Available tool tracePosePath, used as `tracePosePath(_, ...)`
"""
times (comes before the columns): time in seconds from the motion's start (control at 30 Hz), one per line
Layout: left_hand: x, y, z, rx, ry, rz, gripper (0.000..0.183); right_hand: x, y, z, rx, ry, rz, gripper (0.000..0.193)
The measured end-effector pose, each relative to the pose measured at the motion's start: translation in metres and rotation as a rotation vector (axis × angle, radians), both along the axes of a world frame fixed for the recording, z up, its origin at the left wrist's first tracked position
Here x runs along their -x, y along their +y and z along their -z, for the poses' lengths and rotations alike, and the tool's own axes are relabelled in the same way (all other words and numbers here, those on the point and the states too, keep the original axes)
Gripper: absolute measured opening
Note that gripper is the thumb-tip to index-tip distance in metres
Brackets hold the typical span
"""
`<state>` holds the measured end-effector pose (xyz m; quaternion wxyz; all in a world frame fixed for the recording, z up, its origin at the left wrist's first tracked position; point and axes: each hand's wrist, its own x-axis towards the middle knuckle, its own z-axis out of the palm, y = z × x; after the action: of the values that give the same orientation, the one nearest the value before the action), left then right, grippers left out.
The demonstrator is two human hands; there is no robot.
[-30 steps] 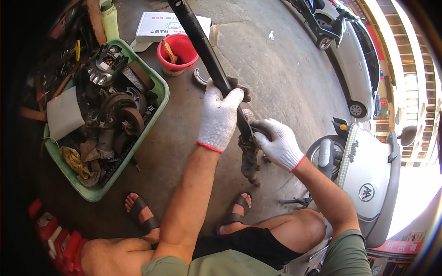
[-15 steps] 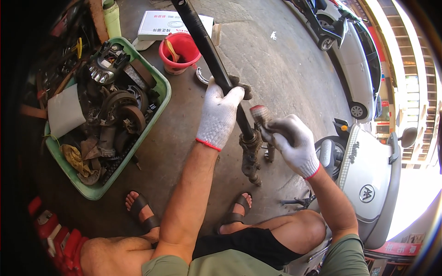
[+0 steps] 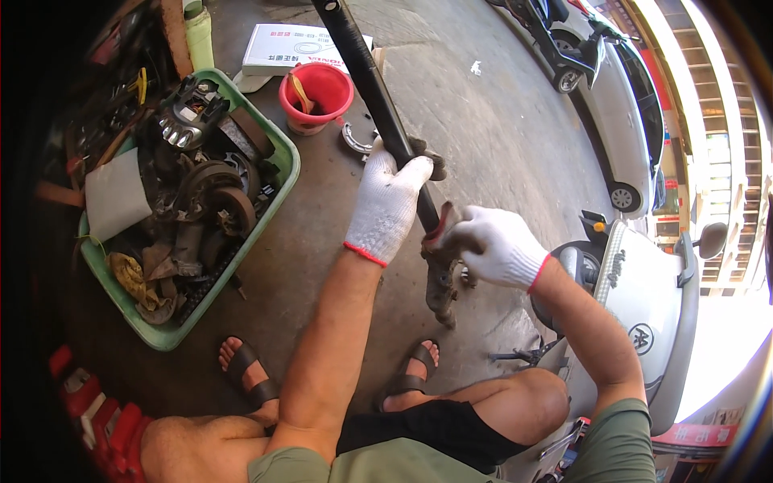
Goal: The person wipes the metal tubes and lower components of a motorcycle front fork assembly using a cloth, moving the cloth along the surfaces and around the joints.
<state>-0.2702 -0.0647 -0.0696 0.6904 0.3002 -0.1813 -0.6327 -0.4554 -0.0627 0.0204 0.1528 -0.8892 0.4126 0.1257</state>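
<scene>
Slanting up through the middle is a long black metal tube [image 3: 366, 68], with a greasy, dirt-caked bracket [image 3: 440, 294] at its lower end. My left hand [image 3: 378, 205], in a white knit glove with a red cuff, is wrapped round the tube partway along; its grimy fingertips show on the far side. My right hand [image 3: 503, 249], gloved alike, pinches a grimy red-edged cloth [image 3: 441, 227] against the tube just above the bracket. The cloth hides that stretch of tube, and its exact kind is hard to make out.
A green bin [image 3: 282, 193] full of greasy vehicle parts stands at left. Beyond are a red bucket [image 3: 318, 92] holding a brush, a white box [image 3: 282, 48] and a curved metal part [image 3: 354, 141]. A white scooter [image 3: 636, 322] stands close at right, a parked car [image 3: 620, 121] behind.
My right hand has moved left, bringing the cloth from beside the tube onto it. The tube's upper end has shifted slightly right; my left hand keeps its grip.
</scene>
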Motion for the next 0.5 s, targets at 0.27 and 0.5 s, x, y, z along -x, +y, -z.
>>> tracePosePath(0.27, -0.005, 0.0, 0.005, -0.006, -0.006, -0.016, 0.018, 0.013, -0.003, -0.009, -0.143, -0.602, 0.487, 0.026)
tracePosePath(0.5, -0.002, 0.0, 0.004, -0.041, -0.029, -0.028, 0.017, 0.01, 0.009, 0.026, 0.076, -0.197, 0.256, 0.022)
